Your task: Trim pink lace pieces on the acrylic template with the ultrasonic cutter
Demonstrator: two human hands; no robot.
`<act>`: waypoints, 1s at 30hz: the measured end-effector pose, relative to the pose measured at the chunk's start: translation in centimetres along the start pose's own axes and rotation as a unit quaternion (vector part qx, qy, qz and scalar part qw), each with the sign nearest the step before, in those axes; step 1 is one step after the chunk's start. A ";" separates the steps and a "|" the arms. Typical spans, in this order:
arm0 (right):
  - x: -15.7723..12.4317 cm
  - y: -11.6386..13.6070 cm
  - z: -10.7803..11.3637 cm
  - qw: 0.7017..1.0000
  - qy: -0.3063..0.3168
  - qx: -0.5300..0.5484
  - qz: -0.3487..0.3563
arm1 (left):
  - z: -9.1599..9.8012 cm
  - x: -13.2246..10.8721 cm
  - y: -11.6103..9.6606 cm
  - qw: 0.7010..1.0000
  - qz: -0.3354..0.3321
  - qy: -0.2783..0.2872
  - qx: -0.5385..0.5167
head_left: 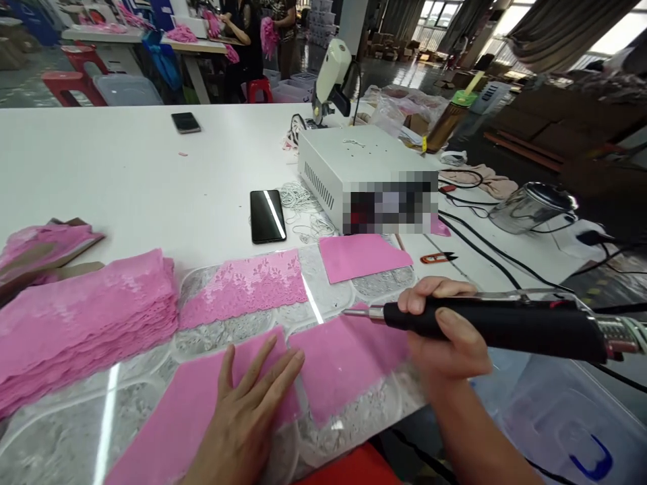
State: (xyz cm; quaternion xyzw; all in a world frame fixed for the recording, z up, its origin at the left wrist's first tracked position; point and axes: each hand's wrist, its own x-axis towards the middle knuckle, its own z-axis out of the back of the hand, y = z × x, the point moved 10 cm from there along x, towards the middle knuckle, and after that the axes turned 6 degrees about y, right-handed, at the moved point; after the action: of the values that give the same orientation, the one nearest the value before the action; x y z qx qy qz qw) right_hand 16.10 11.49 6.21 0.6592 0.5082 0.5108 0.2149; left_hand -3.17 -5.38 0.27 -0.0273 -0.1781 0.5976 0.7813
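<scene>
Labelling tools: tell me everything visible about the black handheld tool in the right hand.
The black handheld tool is a long matte-black cylinder, plastic or rubber by its look, with a slim metal tip at the front and a shiny metal section at the rear. It lies nearly level, gripped just behind the tip by the right hand. The tip is at the edge of the pink fabric piece; contact cannot be told.
</scene>
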 end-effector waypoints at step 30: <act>0.6 0.1 2.5 0.999 -0.031 -0.003 0.020 | 0.0 0.1 -0.1 0.997 -0.049 0.007 0.064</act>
State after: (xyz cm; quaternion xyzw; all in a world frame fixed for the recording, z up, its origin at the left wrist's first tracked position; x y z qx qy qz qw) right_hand 18.41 12.53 5.58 0.6842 0.4865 0.4960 0.2218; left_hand -3.01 -5.31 0.29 0.0268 -0.1352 0.5685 0.8110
